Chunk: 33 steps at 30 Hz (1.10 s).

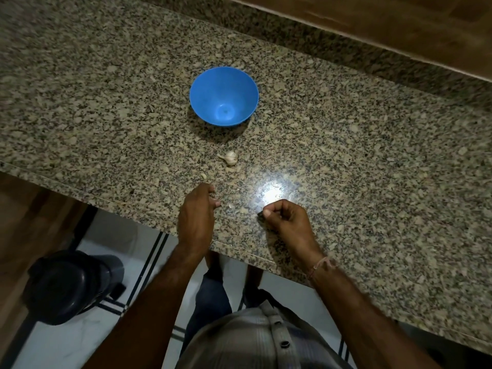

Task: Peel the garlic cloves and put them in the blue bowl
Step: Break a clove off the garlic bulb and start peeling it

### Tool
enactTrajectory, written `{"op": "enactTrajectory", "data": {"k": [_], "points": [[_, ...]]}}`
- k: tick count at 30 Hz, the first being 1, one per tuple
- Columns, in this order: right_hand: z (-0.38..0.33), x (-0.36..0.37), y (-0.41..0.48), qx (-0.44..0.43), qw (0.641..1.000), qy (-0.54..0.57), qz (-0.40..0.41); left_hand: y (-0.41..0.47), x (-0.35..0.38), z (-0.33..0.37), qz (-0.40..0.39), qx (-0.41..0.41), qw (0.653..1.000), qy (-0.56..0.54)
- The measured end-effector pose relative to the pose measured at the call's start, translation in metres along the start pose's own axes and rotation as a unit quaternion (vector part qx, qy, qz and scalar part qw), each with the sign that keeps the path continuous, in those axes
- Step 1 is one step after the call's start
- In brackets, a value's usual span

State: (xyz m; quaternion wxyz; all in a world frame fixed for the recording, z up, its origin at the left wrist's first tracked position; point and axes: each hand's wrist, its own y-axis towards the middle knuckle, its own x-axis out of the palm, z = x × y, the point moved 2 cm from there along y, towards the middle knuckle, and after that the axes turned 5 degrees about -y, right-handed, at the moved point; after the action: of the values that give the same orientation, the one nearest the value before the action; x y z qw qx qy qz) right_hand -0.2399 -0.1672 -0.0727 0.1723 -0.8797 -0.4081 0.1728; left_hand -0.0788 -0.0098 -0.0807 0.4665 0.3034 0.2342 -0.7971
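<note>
My left hand (197, 211) and right hand (287, 219) are curled narrow, on what I can't tell, a small garlic piece (231, 206) between them, the garlic head (229, 157) just beyond, the blue bowl (202, 94) farther ahead, and a clumsy pinch could flick that piece off the counter (346, 155).

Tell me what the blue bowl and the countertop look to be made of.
Blue bowl: probably plastic with a smooth, semi-glossy finish. It has an even bright colour, a thin rim and a soft sheen at the bottom.
Countertop: looks like polished granite. It has a speckled beige, grey and black grain and a bright glare from a light. It could also be engineered stone.
</note>
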Motion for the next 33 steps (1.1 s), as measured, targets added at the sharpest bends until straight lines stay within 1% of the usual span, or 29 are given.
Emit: {"op": "enactTrajectory", "data": {"k": [2, 5, 8, 12, 16, 20, 24, 26, 29, 31, 33], "points": [[0.000, 0.000, 0.000, 0.000, 1.000, -0.003, -0.001, 0.002, 0.000, 0.002, 0.013, -0.012, 1.000, 0.021], [-0.001, 0.001, 0.001, 0.000, 1.000, -0.013, 0.000, 0.004, 0.000, 0.007, 0.020, -0.005, 0.998, 0.062], [0.000, 0.003, 0.001, 0.000, 1.000, -0.011, -0.001, 0.005, -0.002, 0.008, 0.000, 0.033, 0.996, 0.083], [-0.002, 0.003, 0.001, 0.000, 1.000, -0.013, -0.002, 0.001, -0.003, 0.016, -0.049, 0.081, 0.995, 0.020], [-0.008, 0.001, 0.004, -0.003, 1.000, -0.017, 0.000, -0.005, 0.007, 0.023, -0.091, 0.106, 0.990, 0.010], [-0.012, -0.002, 0.009, -0.015, 1.000, -0.024, 0.003, -0.007, 0.013, 0.024, -0.088, 0.106, 0.989, 0.058], [-0.010, -0.002, 0.010, -0.016, 0.999, -0.033, 0.000, -0.010, 0.017, 0.030, -0.073, 0.082, 0.985, 0.132], [-0.009, 0.000, 0.010, -0.014, 0.999, -0.031, -0.009, -0.011, 0.017, 0.035, -0.075, 0.078, 0.983, 0.145], [-0.015, 0.007, 0.009, -0.007, 1.000, -0.018, -0.022, -0.010, 0.012, 0.036, -0.071, 0.041, 0.992, 0.101], [-0.024, 0.017, 0.009, -0.004, 0.999, -0.008, -0.037, -0.008, 0.001, 0.032, -0.046, 0.000, 0.999, 0.028], [-0.036, 0.034, 0.009, -0.004, 0.998, 0.000, -0.063, -0.009, -0.015, 0.023, -0.010, -0.052, 0.997, -0.054]]}}
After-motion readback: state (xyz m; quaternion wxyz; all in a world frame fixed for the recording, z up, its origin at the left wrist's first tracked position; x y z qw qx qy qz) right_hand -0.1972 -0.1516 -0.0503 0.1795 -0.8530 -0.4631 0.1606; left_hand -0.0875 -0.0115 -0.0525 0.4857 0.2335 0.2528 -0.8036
